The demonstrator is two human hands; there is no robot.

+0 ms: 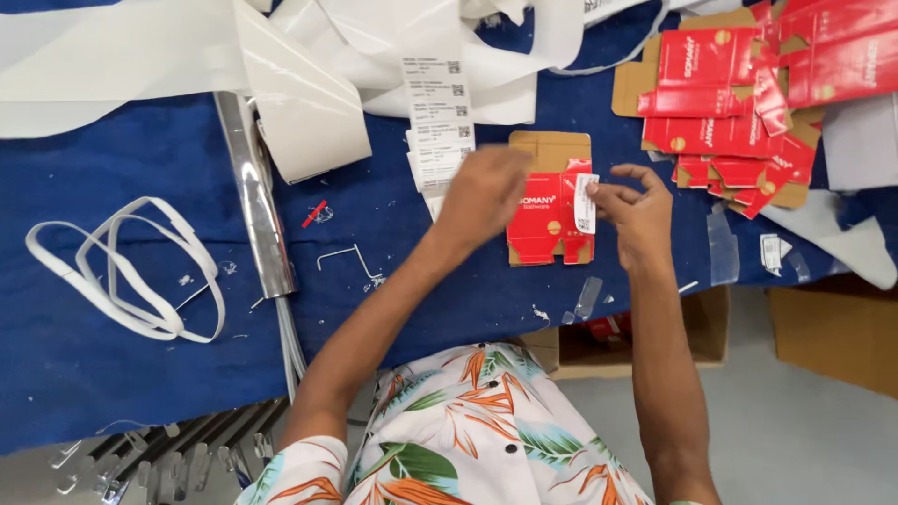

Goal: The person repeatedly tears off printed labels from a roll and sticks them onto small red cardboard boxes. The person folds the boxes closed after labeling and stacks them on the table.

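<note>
centrally, one flat red carton [545, 217] is laid on the blue cloth [140, 150], its long axis running away from the person, brown flap at the far end.
left hand [486, 192]: laid over the carton's left edge, fingers curled loosely; blurred, so whether anything is gripped cannot be told.
right hand [636, 208]: just right of the carton, thumb and forefinger pinched on a small white label [586, 203], which is held upright over the carton's right edge, touching or nearly so. this hand is the nearer to the label; both hands are at the carton.
beyond the left hand: a strip of printed labels [438, 112] hung from white backing paper [309, 103].
beyond and right of the right hand: a heap of red cartons [748, 93].
far left of the left hand: a white strap loop [131, 276] and a shiny metal bar [253, 201].
</note>
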